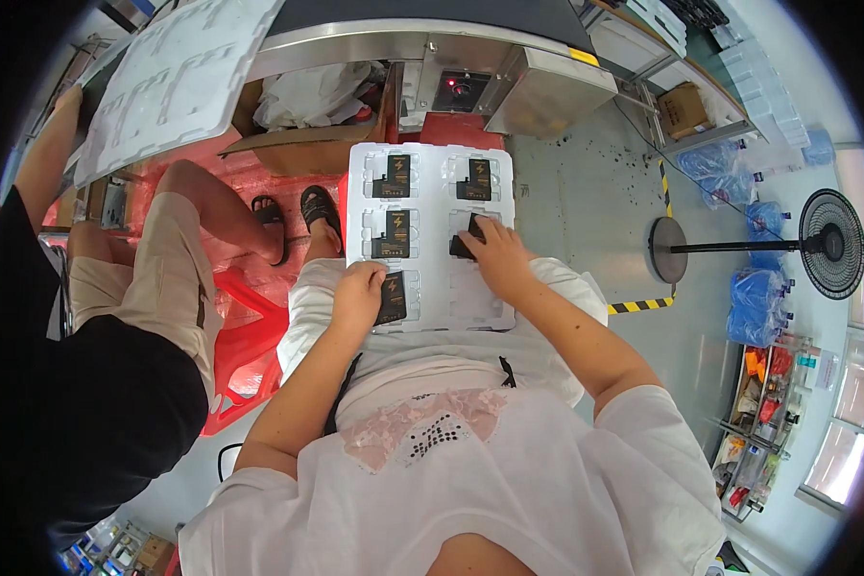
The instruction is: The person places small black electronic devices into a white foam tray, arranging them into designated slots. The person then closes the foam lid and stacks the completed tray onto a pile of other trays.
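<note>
A white moulded plastic tray point(432, 211) rests on my lap, with flat black batteries set in its recesses. My left hand point(358, 296) is closed at the tray's near left, fingertips pinching the edge of a battery point(392, 300) that sits slightly tilted. My right hand point(499, 257) has its fingers closed over another battery point(463, 246) in the right column, hiding part of it. Beyond the hands lie the upper left battery point(397, 177), the middle left battery point(396, 233) and the upper right battery point(479, 180). The recess nearest me on the right holds no battery.
To my left a co-worker in a black top point(115, 403) holds a similar white tray point(178, 82). Ahead is a metal-framed bench point(365, 48) with a control box point(459, 91); below it stands a cardboard box point(307, 149) with plastic bags. A black fan point(830, 242) stands right.
</note>
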The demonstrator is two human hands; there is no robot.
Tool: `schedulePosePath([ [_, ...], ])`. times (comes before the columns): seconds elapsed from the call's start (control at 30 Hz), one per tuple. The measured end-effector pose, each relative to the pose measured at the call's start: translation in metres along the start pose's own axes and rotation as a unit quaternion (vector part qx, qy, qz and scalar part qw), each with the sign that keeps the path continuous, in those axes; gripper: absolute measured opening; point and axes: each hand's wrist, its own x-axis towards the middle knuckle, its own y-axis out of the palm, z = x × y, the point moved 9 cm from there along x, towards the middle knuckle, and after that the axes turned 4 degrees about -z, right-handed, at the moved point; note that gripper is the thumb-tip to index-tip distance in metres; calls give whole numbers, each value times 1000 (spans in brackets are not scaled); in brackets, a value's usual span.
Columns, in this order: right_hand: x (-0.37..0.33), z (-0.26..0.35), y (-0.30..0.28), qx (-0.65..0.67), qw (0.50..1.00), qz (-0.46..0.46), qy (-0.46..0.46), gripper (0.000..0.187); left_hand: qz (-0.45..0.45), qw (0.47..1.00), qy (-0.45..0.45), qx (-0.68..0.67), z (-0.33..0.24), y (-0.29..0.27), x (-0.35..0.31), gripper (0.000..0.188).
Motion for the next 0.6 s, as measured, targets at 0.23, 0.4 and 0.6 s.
schedulePosePath([
  [0.23,85,14,-198,183,942,-273,-68,26,-27,985,151,81,-22,-1,-14,17],
  [0.4,197,-39,-285,94,911,-399,-49,24,-7,979,155,130,-16,3,-20,28],
  [0.6,338,-186,-213,-100,965,-237,-41,37,-42,963,186,189,-42,-18,-11,47],
])
